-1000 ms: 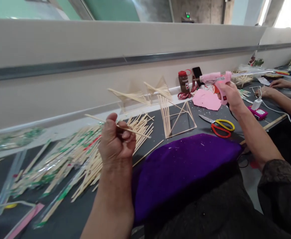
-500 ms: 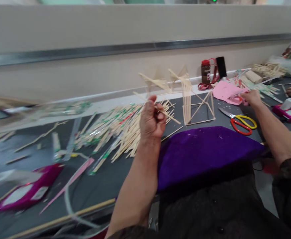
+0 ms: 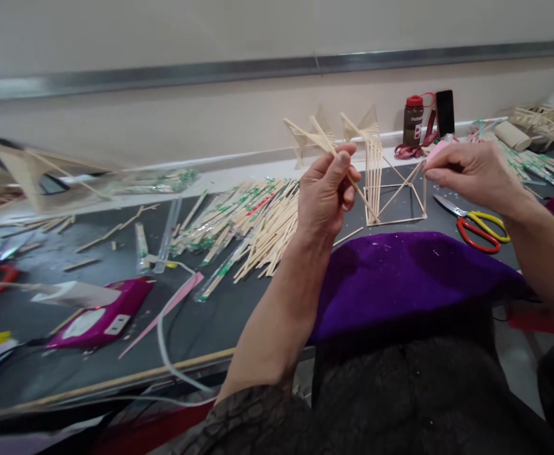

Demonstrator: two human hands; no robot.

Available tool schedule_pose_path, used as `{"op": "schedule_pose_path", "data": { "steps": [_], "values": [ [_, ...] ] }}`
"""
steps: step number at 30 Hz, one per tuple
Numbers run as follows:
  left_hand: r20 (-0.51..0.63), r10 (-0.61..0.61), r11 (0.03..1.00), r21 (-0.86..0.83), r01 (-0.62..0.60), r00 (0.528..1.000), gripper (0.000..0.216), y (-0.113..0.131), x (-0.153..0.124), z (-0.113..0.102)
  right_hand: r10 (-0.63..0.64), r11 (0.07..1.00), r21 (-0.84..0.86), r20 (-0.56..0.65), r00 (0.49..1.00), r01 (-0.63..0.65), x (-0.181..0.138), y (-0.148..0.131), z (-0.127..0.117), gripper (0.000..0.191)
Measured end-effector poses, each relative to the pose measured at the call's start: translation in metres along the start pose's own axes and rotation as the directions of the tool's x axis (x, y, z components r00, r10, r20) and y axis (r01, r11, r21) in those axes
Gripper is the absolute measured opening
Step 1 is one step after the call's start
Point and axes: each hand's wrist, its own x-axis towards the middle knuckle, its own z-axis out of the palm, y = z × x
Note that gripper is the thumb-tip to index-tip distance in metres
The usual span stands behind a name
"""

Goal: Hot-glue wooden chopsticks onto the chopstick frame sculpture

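My left hand (image 3: 327,189) is closed around a thin wooden chopstick (image 3: 317,129), which slants down to the right in front of a stick frame (image 3: 403,221). This open box-like frame has crossed diagonals and a row of parallel sticks on its left. My right hand (image 3: 476,170) is raised beside the frame's upper right corner, thumb and fingertips pinched together. Whatever is between them is too small to make out. Pink paper (image 3: 436,150) shows partly behind that hand. Scissors (image 3: 483,230) with red and yellow handles lie below it. Fan-shaped stick pieces (image 3: 300,136) stand behind my left hand.
Loose chopsticks (image 3: 272,234) and wrapped ones (image 3: 220,218) lie left of my left hand. A purple cloth (image 3: 414,278) covers my lap at the table edge. Further left is a magenta box (image 3: 135,306) with a white cable (image 3: 163,341). A bottle (image 3: 413,123) and phone (image 3: 444,114) stand behind.
My right hand has moved left from the pink paper to the frame's upper right corner. The chopstick in my left hand has turned to a steeper slant. The view has shifted left.
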Motion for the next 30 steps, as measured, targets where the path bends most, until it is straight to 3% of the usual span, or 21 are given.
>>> {"op": "schedule_pose_path", "data": {
  "steps": [3, 7, 12, 16, 20, 23, 28, 30],
  "values": [
    [0.020, 0.014, 1.000, 0.005, -0.014, 1.000, 0.008, 0.006, 0.004, 0.006, 0.030, 0.981, 0.191, 0.057, 0.998, -0.040, 0.001, -0.027, 0.024, 0.013],
    [0.042, 0.038, 0.999, 0.000, -0.038, 0.998, 0.005, 0.005, 0.009, 0.009, 0.141, 0.911, 0.367, 0.148, 0.979, -0.186, -0.004, -0.027, 0.061, 0.025],
    [0.039, -0.044, 0.999, -0.012, 0.045, 0.998, 0.019, -0.006, 0.011, 0.014, 0.086, 0.922, 0.371, 0.086, 0.993, -0.112, 0.001, -0.022, 0.088, 0.019],
    [0.033, -0.088, 0.996, -0.007, 0.088, 0.996, 0.027, -0.009, 0.013, 0.020, 0.134, 0.935, 0.324, 0.059, 0.989, -0.146, 0.015, -0.021, 0.089, 0.017],
    [0.093, -0.005, 0.997, 0.077, -0.002, 0.996, 0.007, 0.001, 0.019, 0.028, 0.174, 0.920, 0.342, 0.077, 0.982, -0.190, 0.029, -0.026, 0.079, 0.014],
    [0.116, 0.020, 0.994, 0.106, -0.032, 0.993, 0.012, 0.011, 0.027, 0.031, 0.187, 0.888, 0.403, 0.127, 0.974, -0.223, 0.040, -0.034, 0.070, 0.019],
    [0.084, -0.095, 0.995, -0.013, 0.097, 0.992, 0.017, 0.016, 0.042, 0.025, 0.166, 0.861, 0.446, 0.208, 0.964, -0.244, 0.052, -0.041, 0.062, 0.022],
    [0.071, -0.146, 0.987, -0.061, 0.150, 0.987, 0.014, 0.014, 0.050, 0.020, 0.150, 0.885, 0.415, 0.179, 0.972, -0.213, 0.055, -0.038, 0.059, 0.022]
  ]
}}
